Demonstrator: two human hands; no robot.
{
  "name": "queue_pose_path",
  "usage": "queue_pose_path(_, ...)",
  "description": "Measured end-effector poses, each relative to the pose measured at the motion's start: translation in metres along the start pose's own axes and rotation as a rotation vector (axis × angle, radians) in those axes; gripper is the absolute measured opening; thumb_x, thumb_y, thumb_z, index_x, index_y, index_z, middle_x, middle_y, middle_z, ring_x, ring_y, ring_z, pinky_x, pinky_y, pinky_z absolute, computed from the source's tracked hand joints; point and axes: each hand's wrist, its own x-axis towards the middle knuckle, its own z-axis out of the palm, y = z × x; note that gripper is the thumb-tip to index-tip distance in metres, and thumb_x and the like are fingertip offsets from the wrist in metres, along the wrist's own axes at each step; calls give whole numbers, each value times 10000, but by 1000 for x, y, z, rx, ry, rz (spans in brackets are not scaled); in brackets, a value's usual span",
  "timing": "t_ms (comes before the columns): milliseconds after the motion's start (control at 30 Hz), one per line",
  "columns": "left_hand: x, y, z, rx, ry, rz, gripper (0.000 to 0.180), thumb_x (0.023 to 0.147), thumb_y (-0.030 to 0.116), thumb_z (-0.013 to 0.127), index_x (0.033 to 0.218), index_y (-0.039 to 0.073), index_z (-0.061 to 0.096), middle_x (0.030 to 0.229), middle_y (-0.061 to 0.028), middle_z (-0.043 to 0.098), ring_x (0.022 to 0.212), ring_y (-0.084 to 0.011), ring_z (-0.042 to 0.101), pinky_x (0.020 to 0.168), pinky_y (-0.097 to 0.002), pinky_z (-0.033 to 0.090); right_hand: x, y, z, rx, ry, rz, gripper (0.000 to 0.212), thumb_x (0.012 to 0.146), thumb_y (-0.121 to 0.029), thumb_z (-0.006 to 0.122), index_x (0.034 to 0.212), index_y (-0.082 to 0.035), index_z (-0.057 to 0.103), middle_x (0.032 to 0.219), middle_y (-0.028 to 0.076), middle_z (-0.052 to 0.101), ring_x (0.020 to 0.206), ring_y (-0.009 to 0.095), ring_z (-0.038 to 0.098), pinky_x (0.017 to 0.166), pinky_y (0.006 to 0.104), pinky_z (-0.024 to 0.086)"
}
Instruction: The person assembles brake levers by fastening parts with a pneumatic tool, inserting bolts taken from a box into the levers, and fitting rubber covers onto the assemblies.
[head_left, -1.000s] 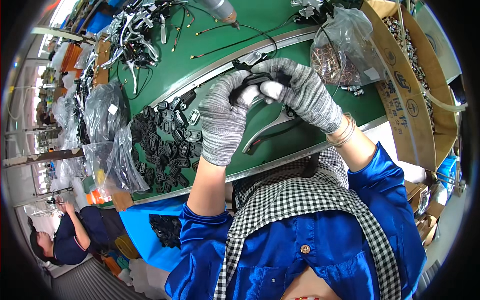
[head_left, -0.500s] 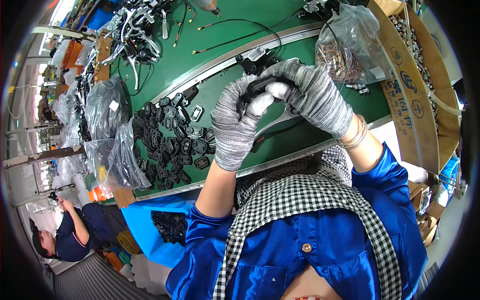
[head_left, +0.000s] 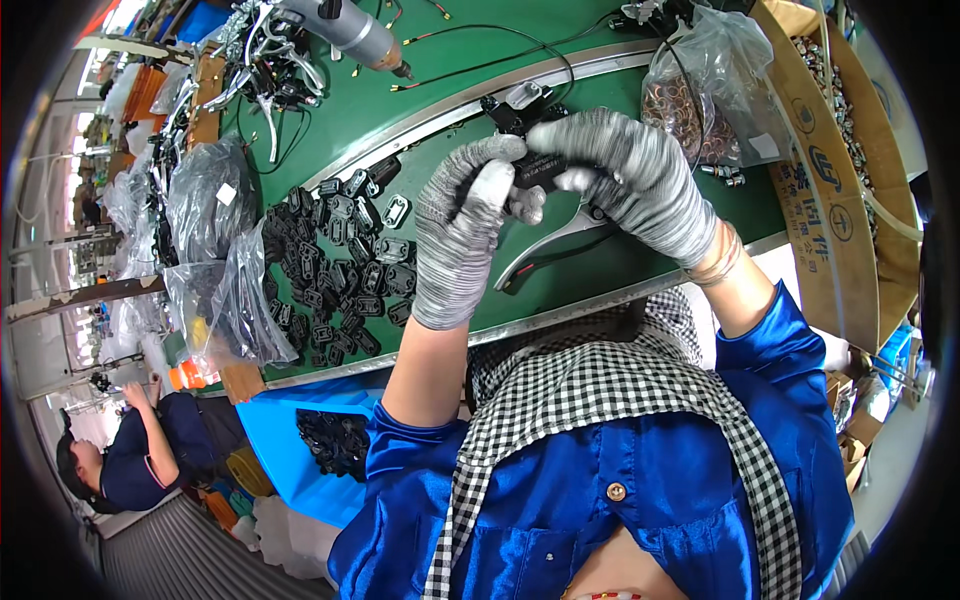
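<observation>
Both my hands wear grey-and-white knit gloves and meet over the green table. My right hand (head_left: 640, 190) pinches a small black part (head_left: 540, 170) between forefinger and thumb. Close against its left side is my left hand (head_left: 465, 220), its fingers curled inward; what they hold, if anything, is hidden. Below the hands lies a silver lever (head_left: 550, 245) with a dark piece along it; whether it joins the black part cannot be seen. Just beyond my fingers sits a black-and-silver fitting (head_left: 520, 105). Left of my left hand is a pile of black oblong parts (head_left: 340, 260).
A power screwdriver (head_left: 365, 38) hangs over the far side. Metal strips (head_left: 450, 95) cross the table. A bag of copper-coloured rings (head_left: 690, 120) and a cardboard box (head_left: 810, 190) stand right. Silver levers (head_left: 275, 60) lie far left. A person (head_left: 135, 450) works beyond.
My left hand has drawn slightly left, loosening around the black part, and its fingers have shifted. The right forefinger has moved over the part. The power screwdriver has swung farther into view.
</observation>
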Motion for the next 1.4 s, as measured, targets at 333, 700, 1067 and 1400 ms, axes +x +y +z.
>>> queue_pose_path(333,-1,-10,16,390,118,237,238,974,52,632,1209,16,619,1062,-80,680,827,-131,687,711,-255,574,7,-10,-12,545,-64,687,319,1022,-214,586,1255,-2,637,815,55,712,688,67,658,629,215,535)
queue_pose_path(700,-3,-7,8,174,86,72,300,944,-3,647,1242,5,612,1058,-95,698,861,-139,698,758,-264,590,10,-12,-6,506,-45,775,276,986,-206,638,1166,1,673,792,66,725,672,81,657,611,231,527)
queue_pose_path(1067,15,-19,-5,373,235,102,233,926,61,715,1149,4,677,1045,-73,707,913,-124,675,821,-273,570,32,3,-6,73,-187,365,393,853,-93,740,1235,-87,650,914,108,717,824,194,687,773,323,559)
queue_pose_path(1400,34,-41,-22,844,288,98,269,898,34,723,1158,-1,667,1065,-88,679,954,-143,660,875,-290,547,65,45,-5,393,-74,737,213,980,-207,661,1103,-35,680,799,22,686,637,60,616,570,210,532)
